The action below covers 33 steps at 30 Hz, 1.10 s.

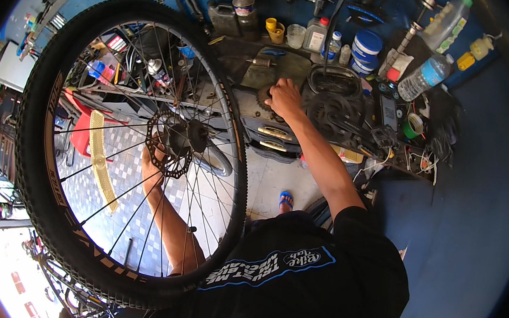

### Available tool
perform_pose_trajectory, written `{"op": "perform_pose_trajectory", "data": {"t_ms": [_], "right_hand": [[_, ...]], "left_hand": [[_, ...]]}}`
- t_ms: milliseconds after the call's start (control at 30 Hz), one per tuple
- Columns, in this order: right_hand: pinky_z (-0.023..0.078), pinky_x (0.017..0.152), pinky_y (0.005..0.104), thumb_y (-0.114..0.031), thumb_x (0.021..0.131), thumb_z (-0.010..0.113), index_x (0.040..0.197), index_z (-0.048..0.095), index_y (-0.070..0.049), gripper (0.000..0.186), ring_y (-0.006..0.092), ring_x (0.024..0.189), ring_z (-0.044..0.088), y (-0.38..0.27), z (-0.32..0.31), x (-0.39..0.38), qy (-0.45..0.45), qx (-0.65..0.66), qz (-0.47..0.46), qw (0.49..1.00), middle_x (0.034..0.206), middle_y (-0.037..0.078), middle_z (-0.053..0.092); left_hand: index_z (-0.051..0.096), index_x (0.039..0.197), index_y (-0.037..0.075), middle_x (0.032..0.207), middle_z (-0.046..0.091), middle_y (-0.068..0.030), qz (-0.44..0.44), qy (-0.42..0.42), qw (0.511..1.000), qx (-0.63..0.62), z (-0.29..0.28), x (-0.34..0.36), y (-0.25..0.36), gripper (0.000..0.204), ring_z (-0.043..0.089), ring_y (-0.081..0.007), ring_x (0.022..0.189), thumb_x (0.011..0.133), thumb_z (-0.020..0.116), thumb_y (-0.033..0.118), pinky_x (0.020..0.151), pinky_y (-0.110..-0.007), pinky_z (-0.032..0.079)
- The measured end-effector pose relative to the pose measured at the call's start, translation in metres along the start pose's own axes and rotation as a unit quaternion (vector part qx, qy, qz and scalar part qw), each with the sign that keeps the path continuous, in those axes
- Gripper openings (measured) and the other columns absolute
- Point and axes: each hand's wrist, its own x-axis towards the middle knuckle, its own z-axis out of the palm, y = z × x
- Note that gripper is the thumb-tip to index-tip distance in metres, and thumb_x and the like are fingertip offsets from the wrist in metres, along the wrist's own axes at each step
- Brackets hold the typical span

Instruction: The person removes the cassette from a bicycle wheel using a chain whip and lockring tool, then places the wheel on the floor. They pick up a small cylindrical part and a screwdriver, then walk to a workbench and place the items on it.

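Observation:
A bicycle wheel point(238, 175) with a black knobby tyre stands upright on my left, over my left forearm. My left hand point(153, 156) is at its hub point(187, 137), closed around the axle end behind the disc brake rotor point(153, 134). The spokes and rotor hide part of its fingers. Over the workbench point(249, 118), my right hand point(284, 98) is closed on a dark toothed sprocket point(263, 103), which lies on the bench top near its front edge. The fingers cover much of the sprocket.
Dark coiled parts point(333, 114) lie right of my right hand. Behind stand a white bottle point(317, 35), blue-and-white tubs point(366, 51) and a water bottle point(425, 77). A red chair point(83, 133) is beyond the wheel. Loose wires point(424, 163) hang at the bench's right end.

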Motion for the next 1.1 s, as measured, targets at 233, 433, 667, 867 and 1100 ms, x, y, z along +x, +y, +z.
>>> {"op": "perform_pose_trajectory", "data": {"t_ms": [233,433,667,867,1100], "right_hand": [[0.039,0.108,0.0467,-0.04,0.09,0.078,0.1,0.081,-0.01,0.031,0.0315,0.122,0.048,0.008,-0.005,0.013,-0.01,0.103,0.03,0.994,0.119,0.01,0.06],[0.052,0.078,0.0405,-0.04,0.092,0.078,0.095,0.077,0.002,0.042,0.027,0.085,0.07,0.05,-0.034,0.018,0.085,0.42,0.179,0.886,0.088,0.018,0.074],[0.051,0.095,0.0497,-0.048,0.094,0.07,0.098,0.081,-0.006,0.044,0.0382,0.105,0.068,0.125,-0.128,-0.015,0.04,0.019,0.159,0.986,0.105,0.022,0.073],[0.036,0.115,0.0534,-0.043,0.097,0.068,0.124,0.073,-0.003,0.048,0.0375,0.14,0.04,0.176,-0.143,-0.029,-0.071,-0.184,0.26,0.945,0.147,0.017,0.051],[0.033,0.118,0.0519,-0.037,0.096,0.072,0.121,0.076,-0.008,0.039,0.0343,0.144,0.037,0.197,-0.12,-0.026,-0.126,-0.233,0.247,0.932,0.149,0.013,0.051]], "left_hand": [[0.057,0.142,0.0,0.128,0.065,-0.0077,0.012,0.009,1.0,0.012,-0.007,0.002,-0.007,0.051,0.061,-0.0164,0.11,0.1,0.069,0.027,0.094,-0.029,0.048],[0.057,0.14,-0.002,0.122,0.065,-0.0092,0.033,-0.009,0.999,0.018,0.008,0.0,0.005,0.049,0.06,-0.0166,0.105,0.103,0.064,0.029,0.09,-0.03,0.049],[0.059,0.138,-0.002,0.12,0.067,-0.0088,0.022,-0.008,0.999,0.048,-0.003,0.006,-0.003,0.049,0.061,-0.0166,0.103,0.102,0.066,0.031,0.09,-0.03,0.049],[0.057,0.139,-0.003,0.121,0.067,-0.0077,0.027,-0.001,0.999,0.026,0.0,0.002,0.0,0.052,0.061,-0.0153,0.104,0.1,0.068,0.03,0.089,-0.029,0.049],[0.058,0.138,-0.002,0.114,0.068,-0.0057,0.006,0.017,0.999,0.046,0.007,-0.004,0.015,0.051,0.062,-0.0127,0.094,0.099,0.069,0.03,0.079,-0.026,0.05]]}}
